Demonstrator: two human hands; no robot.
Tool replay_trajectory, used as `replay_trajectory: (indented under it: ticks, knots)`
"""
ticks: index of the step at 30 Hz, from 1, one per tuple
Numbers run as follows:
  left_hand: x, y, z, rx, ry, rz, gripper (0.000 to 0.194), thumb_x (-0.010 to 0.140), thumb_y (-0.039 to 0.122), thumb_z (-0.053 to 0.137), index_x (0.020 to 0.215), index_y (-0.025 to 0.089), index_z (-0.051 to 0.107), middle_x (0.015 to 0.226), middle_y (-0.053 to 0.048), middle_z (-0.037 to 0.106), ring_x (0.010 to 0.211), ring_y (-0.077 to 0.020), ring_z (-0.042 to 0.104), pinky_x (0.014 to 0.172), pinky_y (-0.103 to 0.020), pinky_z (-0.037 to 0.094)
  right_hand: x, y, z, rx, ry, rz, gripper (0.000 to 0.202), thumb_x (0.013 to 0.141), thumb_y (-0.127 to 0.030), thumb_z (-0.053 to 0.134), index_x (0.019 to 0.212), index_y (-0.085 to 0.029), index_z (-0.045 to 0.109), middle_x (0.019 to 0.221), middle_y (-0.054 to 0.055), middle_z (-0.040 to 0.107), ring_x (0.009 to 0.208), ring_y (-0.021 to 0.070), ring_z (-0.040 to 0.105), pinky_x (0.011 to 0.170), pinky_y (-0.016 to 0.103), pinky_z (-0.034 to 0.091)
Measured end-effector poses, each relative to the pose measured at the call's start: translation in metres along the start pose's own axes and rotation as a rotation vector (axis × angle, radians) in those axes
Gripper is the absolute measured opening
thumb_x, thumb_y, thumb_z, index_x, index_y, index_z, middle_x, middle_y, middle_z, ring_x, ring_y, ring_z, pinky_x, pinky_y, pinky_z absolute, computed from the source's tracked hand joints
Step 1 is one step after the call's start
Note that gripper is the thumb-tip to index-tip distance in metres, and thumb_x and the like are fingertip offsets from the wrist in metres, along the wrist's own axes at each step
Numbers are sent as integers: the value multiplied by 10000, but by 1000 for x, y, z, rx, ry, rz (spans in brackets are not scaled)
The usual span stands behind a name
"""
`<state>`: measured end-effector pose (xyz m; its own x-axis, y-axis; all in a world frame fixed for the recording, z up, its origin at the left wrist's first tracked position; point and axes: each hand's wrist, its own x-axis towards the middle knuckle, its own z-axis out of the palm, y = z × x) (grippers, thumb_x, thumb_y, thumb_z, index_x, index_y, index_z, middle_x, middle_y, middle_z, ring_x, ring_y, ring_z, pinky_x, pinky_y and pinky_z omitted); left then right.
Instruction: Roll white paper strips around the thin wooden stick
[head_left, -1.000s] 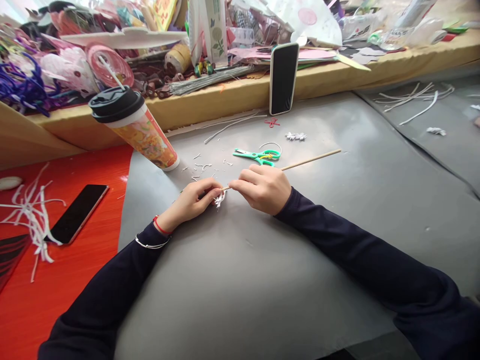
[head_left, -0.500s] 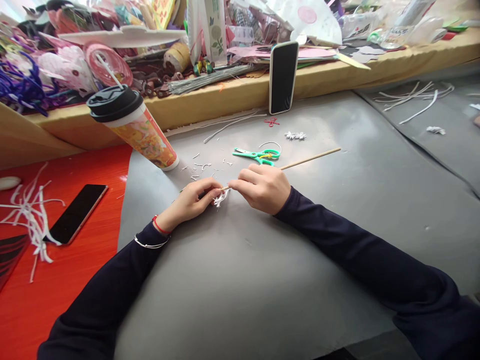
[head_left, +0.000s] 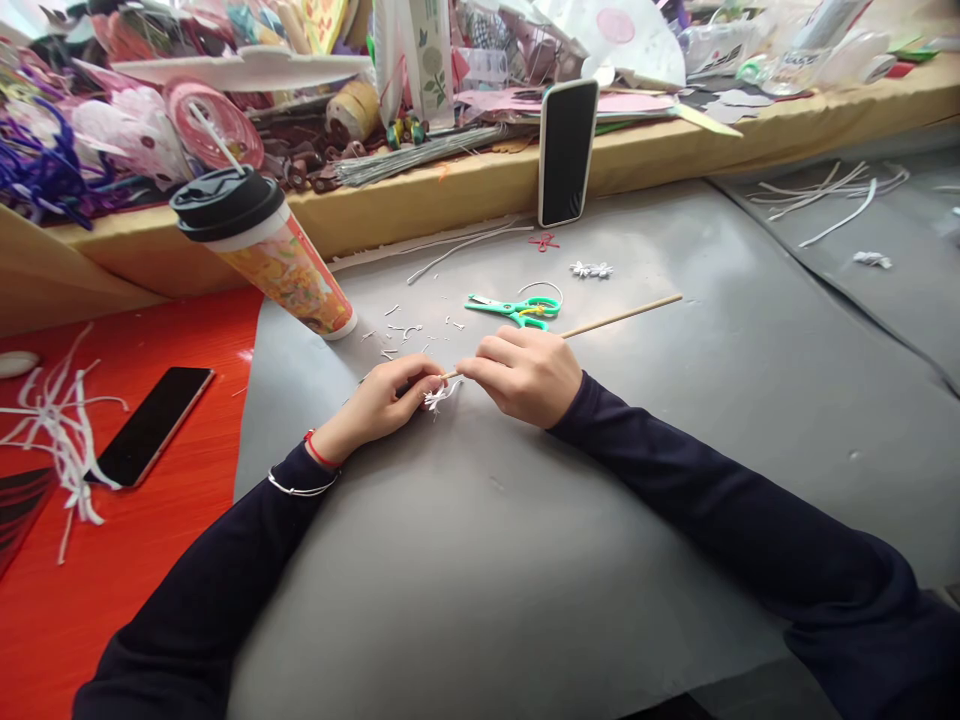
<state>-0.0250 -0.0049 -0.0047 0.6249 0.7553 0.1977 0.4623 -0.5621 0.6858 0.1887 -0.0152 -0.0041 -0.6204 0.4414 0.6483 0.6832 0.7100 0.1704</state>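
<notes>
My left hand pinches a small white knotted cord piece, whose loose ends stick out below the fingertips. My right hand is closed round a thin wooden stick. The stick's near tip touches the cord piece at my left fingertips, and its long end points up to the right. Just beyond my right hand lie green-handled scissors. White cord scraps are scattered past my left hand. A white knotted cord ornament and a small red knot lie farther back.
A patterned cup with a black lid stands at the left. One phone leans upright at the back; another phone lies on the red surface beside white strips. Craft materials crowd the raised ledge.
The white cord piece has shifted slightly at my left fingertips, and its loose end now points more to the right. Both hands have hardly moved.
</notes>
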Motion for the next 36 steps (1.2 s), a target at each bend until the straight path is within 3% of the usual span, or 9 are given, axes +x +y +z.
replay_trajectory:
  ticks: [11,19,29,36]
  knots:
    - [-2,1,0,53,-23,-1,193,898,257,339,817,177,495,688,-5,514,626,-118,476,631,-239,394,0,1,-1,20,3,-3,285,900,-172,358,861,-204,639,707,23,565,678,126,396,589,277,259]
    - [-1,-1,5,119,5,74,206,892,188,304,729,181,429,676,0,449,605,-113,408,627,-236,367,0,0,0,15,27,-9,268,901,-196,377,854,-200,641,700,21,567,666,126,389,587,271,266]
    - [-4,-1,3,94,-3,59,204,901,241,312,879,172,503,759,-24,536,629,-117,474,630,-238,399,0,0,-1,31,8,5,278,907,-206,367,856,-203,640,707,23,571,672,125,407,587,271,267]
    - [-4,-2,4,175,21,78,161,892,214,344,840,174,491,722,-11,514,628,-113,451,616,-227,375,0,0,-1,-13,-7,1,273,898,-197,376,867,-206,647,713,18,581,673,133,416,579,283,248]
